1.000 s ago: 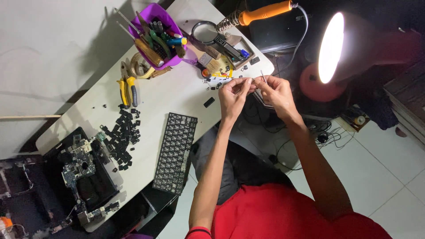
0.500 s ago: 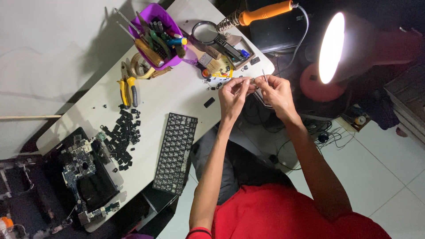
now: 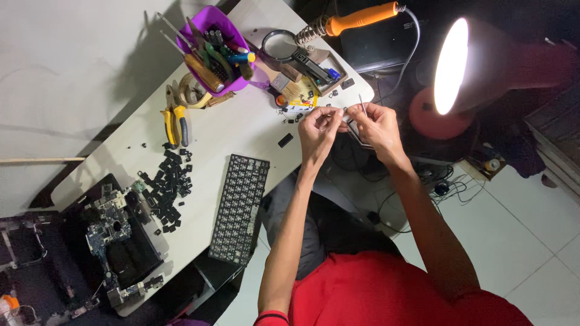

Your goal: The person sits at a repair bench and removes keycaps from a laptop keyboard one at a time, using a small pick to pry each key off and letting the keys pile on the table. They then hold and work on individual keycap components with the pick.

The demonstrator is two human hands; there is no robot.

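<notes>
White workbench [image 3: 241, 130], lamp-lit. Left hand [image 3: 319, 128] and right hand [image 3: 377, 125] meet past its edge, right pinching thin tweezers [image 3: 361, 104], long axis upright, tip apparently upward; left pinches something tiny, unclear.

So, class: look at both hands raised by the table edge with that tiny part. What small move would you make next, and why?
Probably lower the tiny part onto the white table: the left hand and right hand pinch it in mid-air past the edge, where a slip would drop it to the floor.
</notes>
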